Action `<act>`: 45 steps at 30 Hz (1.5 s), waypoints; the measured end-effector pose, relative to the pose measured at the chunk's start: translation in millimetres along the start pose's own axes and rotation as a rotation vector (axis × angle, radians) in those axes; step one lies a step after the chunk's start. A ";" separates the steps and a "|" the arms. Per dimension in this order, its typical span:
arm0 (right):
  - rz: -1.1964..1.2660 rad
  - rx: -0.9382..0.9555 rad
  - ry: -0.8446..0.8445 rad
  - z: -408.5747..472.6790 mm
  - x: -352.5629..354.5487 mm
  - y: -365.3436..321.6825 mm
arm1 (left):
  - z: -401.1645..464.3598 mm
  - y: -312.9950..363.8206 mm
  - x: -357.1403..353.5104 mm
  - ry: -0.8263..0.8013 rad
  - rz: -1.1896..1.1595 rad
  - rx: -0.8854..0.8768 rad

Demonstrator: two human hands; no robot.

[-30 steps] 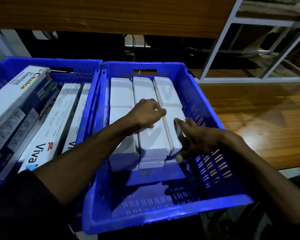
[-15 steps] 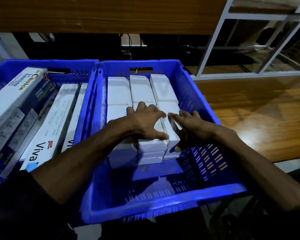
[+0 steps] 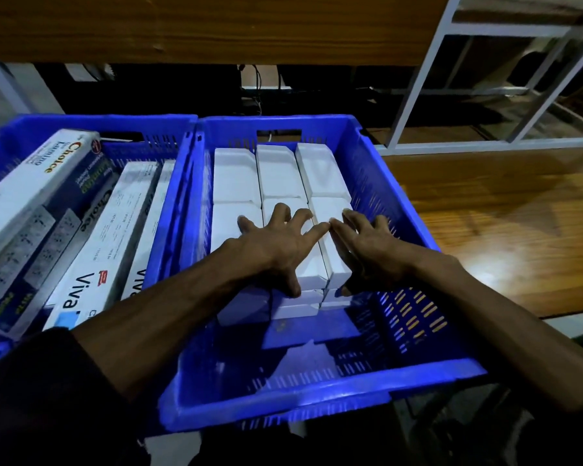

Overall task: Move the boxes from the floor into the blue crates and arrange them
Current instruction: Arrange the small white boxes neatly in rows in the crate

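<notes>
Left crate [image 3: 21, 142]: long printed cartons [image 3: 91, 237], stiff, I judge light. Right crate [image 3: 394, 183]: white boxes [image 3: 280, 173] in three rows. My left hand [image 3: 276, 243] splayed flat on middle row; right hand [image 3: 367, 243] flat against right row's side, holding nothing. Smooth card: take by long sides.

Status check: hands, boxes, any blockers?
Left hand spread flat on white boxes. Right hand open against their right side. Right blue crate, front bare. No blockers.
</notes>
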State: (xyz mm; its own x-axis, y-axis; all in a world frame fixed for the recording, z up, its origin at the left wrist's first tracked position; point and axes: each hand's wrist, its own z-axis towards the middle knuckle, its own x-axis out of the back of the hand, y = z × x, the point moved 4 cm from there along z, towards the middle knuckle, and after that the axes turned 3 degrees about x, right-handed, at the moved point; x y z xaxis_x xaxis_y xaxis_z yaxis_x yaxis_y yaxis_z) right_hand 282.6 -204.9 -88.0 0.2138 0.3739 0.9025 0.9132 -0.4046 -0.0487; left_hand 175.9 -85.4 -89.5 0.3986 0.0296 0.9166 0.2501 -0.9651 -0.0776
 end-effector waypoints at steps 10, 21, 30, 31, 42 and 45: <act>-0.014 0.006 0.030 -2.0 0.7 -8.2 | 3.4 -0.7 -1.2 -0.052 0.023 0.015; -0.111 0.050 0.112 6.8 -6.9 -9.2 | -21.7 -36.4 -22.8 -0.104 0.072 0.046; -0.114 0.051 0.113 2.7 -5.6 -12.4 | -23.4 -33.1 -22.0 -0.056 0.061 0.039; -0.111 0.050 0.118 2.9 -6.0 -11.8 | -23.8 -33.2 -21.2 -0.066 0.051 0.037; 0.105 0.000 0.507 16.8 36.6 5.2 | -1.2 -9.2 5.9 0.210 -0.135 -0.163; 0.141 -0.020 0.529 39.7 46.6 13.0 | 7.6 0.0 9.1 0.240 -0.050 -0.241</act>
State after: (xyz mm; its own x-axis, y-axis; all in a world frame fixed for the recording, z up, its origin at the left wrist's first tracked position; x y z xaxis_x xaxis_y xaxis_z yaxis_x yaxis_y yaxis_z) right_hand 318.1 -159.6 -63.5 0.1252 -0.1538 0.9801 0.8803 -0.4385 -0.1812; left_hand 186.3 -83.1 -84.1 0.1648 0.0435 0.9854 0.0368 -0.9986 0.0379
